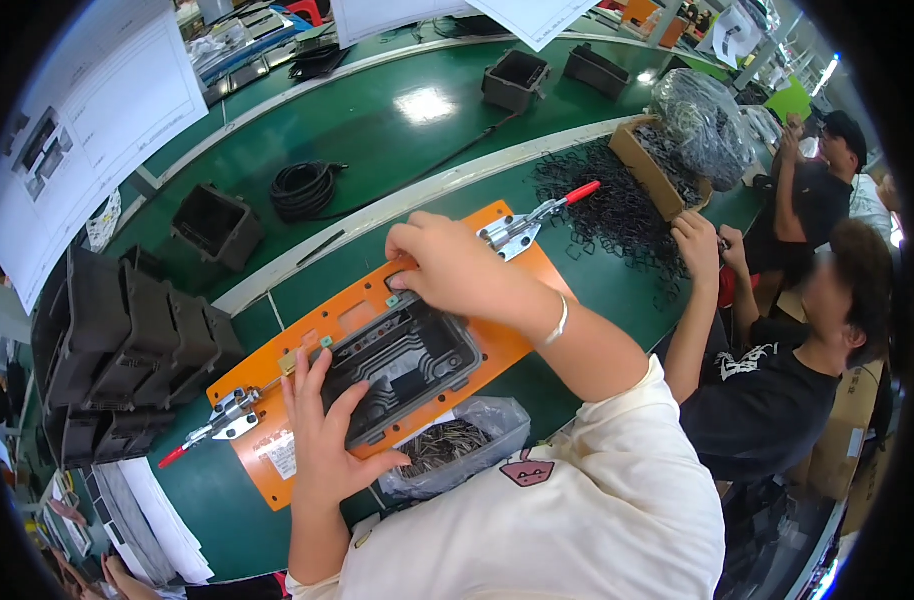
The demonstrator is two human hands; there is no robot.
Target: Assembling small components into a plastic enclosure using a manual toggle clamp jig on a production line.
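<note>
Left hand (pixel 324 430) spread wide, gripping nothing, likely steadying left end of black box (pixel 417 370). Right hand (pixel 447 262) curled at far rim; hold hidden, cannot tell. Box between hands, on orange board (pixel 503 345).

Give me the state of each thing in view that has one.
Case: open, lying on the orange plate
Left hand: open, fingers spread at case's left end
Right hand: fingers curled at case's far edge; grip unclear
Clamps: locked or released, cannot tell
Clear container: open, holding metal pieces
Cable: coiled
Carton: open
Black pieces: loose, heaped
Cases at left: stacked
</note>
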